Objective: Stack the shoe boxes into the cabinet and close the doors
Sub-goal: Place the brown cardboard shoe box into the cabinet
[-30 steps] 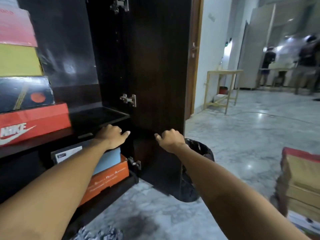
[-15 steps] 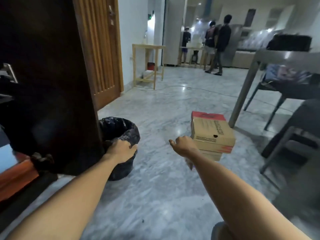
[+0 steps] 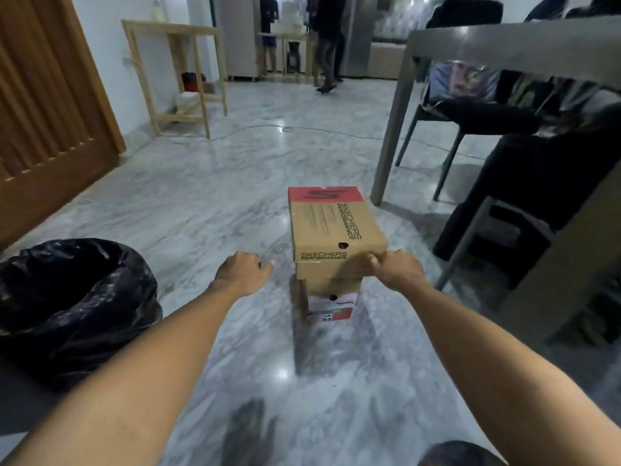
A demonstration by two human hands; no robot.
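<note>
Cardboard is what the two stacked shoe boxes on the grey marble floor [image 3: 201, 210] are made of: the upper brown Skechers shoe box with a red far end [image 3: 332, 227] sits slightly askew on a lower brown box with a white label on its near end [image 3: 332, 302]. Two bare hands reach toward the stack. The right hand [image 3: 398, 269] is at the upper box's near right corner, its fingers curled and its thumb pressed against the cardboard edge, so it grips that corner. The left hand [image 3: 243, 272] hangs just to the left of the stack, apart from it, with loosely bent fingers that hold nothing. One round bin lined with a black plastic bag [image 3: 72, 307] stands at the left, well apart from the boxes; what lies inside it cannot be made out. One brown wooden door [image 3: 43, 105] fills the far left. One pale wooden frame table [image 3: 178, 72] stands by the white wall. One grey table [image 3: 504, 45] stands at the right, with two dark chairs [image 3: 524, 183] beside it. Two standing people [image 3: 327, 38] show in the far room.
</note>
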